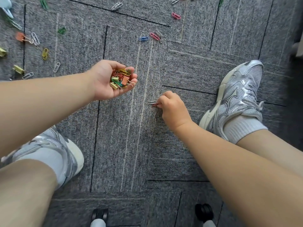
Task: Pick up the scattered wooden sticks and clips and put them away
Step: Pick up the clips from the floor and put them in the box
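My left hand (105,81) is palm up above the grey carpet and cups a pile of coloured paper clips and small binder clips (122,78). My right hand (172,108) is down at the carpet and pinches a silver paper clip (151,102) together with a red one (155,104). Loose clips lie scattered farther off: a blue clip (143,38), a pink clip (154,36), another pink clip (176,15), a yellow clip (45,53) and an orange binder clip (20,36). No wooden sticks are visible.
My two silver sneakers stand on the carpet, left (54,153) and right (237,95). Black chair casters (204,211) show at the bottom edge. Gold binder clips (18,69) and several silver clips lie at the far left.
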`<state>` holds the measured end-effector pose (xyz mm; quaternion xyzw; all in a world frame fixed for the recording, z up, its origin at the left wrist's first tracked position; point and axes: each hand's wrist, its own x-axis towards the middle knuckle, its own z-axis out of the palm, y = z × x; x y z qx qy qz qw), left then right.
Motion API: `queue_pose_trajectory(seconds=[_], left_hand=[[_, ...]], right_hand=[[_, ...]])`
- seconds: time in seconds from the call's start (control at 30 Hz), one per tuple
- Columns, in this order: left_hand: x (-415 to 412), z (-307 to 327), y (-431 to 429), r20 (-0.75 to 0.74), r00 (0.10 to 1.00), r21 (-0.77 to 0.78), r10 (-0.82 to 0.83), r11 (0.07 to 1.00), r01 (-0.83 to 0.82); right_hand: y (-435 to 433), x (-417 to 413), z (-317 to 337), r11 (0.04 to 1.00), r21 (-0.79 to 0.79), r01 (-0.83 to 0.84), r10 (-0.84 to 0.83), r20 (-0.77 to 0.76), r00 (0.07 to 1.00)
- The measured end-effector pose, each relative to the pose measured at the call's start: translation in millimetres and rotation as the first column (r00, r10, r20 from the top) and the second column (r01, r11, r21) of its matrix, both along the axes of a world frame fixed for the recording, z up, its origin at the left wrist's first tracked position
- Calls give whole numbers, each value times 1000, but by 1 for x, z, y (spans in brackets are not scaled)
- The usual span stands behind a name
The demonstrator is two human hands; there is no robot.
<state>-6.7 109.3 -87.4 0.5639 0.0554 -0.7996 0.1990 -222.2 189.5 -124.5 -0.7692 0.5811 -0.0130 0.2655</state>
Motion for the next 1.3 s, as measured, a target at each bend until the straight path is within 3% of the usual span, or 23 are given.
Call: queue_pose_trajectory(seconds=[0.13,0.33,0.4,0.5,0.63,0.8,0.93,1.0,1.07,1.13,1.2,1.3], left_hand=[[-5,3,0,19,1000,-9,-20,1000,20],[-13,10,5,26,997,-16,-67,998,68],[-11,9,8,31,996,-15,-83,996,83],[-6,9,11,28,995,-16,-101,995,101],[1,9,13,36,991,-14,-132,991,133],[10,11,11,-2,993,-33,-117,993,117],[16,10,12,-37,991,-49,-131,990,129],[19,8,13,-43,990,-37,-133,991,131],[21,9,14,-58,990,-26,-132,991,130],[22,12,15,-60,988,-32,-141,990,139],[20,15,17,-51,986,-46,-158,987,156],[18,21,25,-30,978,-71,-206,977,203]], right_hand=[[-5,4,12,978,188,89,-79,-59,995],[-17,9,26,947,314,64,-3,-190,982],[-21,15,32,933,319,167,-113,-181,977],[-32,38,51,904,221,365,-378,16,926],[-32,80,74,957,63,283,-289,300,909],[-25,100,62,984,-90,152,-117,313,942],[-30,96,73,942,-208,264,-150,443,884],[-32,84,77,906,-144,398,-295,458,839],[-29,67,73,796,46,604,-577,360,733],[-18,49,56,619,216,755,-784,114,610],[0,37,41,503,319,803,-823,-106,558],[27,41,27,476,392,787,-811,-151,565]])
